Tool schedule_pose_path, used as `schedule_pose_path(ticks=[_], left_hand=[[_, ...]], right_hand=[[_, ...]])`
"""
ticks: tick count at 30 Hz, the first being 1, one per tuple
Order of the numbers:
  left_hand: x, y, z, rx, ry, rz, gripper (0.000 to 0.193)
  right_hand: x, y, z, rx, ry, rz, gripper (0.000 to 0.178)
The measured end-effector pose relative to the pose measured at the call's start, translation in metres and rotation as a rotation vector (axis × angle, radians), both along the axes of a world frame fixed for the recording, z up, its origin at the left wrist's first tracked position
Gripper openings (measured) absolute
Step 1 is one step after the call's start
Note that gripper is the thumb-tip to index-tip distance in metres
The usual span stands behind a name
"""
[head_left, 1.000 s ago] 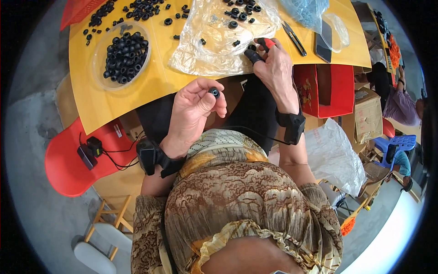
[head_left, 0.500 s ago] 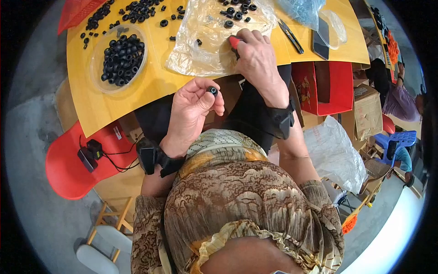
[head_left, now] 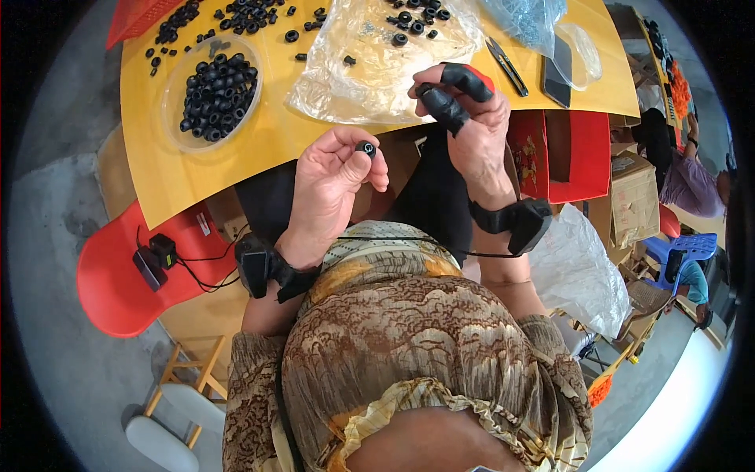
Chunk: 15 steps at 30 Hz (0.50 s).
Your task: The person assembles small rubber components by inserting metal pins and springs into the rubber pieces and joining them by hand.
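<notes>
My left hand [head_left: 326,189] is held just off the table's near edge, pinching a small black ring-shaped part [head_left: 366,149] with a shiny inside between thumb and fingertips. My right hand [head_left: 476,130] is raised to the right of it, thumb and forefinger wrapped in black covering with a red patch. Those two fingertips come together; anything tiny between them cannot be made out. Beyond the hands, a clear plastic sheet [head_left: 314,98] bears several black rings [head_left: 400,39]. A round clear tub [head_left: 174,132] on the left holds many black parts [head_left: 212,102].
Loose black parts [head_left: 244,16] lie at the yellow table's [head_left: 149,173] far left. On the right are a slim black tool [head_left: 507,67], a phone [head_left: 557,79] and a blue plastic bag [head_left: 523,27]. A red box [head_left: 578,191] stands below the table edge; a red chair [head_left: 118,275] is left.
My right hand has lifted off the plastic sheet and drawn back toward me, turning so its covered thumb and forefinger show. My left hand stays nearly in place with the black part.
</notes>
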State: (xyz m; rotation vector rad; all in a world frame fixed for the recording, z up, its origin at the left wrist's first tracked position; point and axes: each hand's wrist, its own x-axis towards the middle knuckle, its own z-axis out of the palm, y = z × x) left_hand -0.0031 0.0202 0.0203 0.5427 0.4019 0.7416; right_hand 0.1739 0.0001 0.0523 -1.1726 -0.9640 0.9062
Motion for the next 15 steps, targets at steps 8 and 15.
schedule_pose_path(ticks=[8,15], left_hand=[[0.003,0.001,0.000,0.010,0.006,0.030,0.018],[0.003,-0.002,0.009,0.115,0.077,0.058,0.017]], right_hand=[[0.003,-0.006,-0.011,-0.009,0.336,0.017,0.014],[-0.018,-0.027,-0.010,-0.004,0.444,0.165,0.017]])
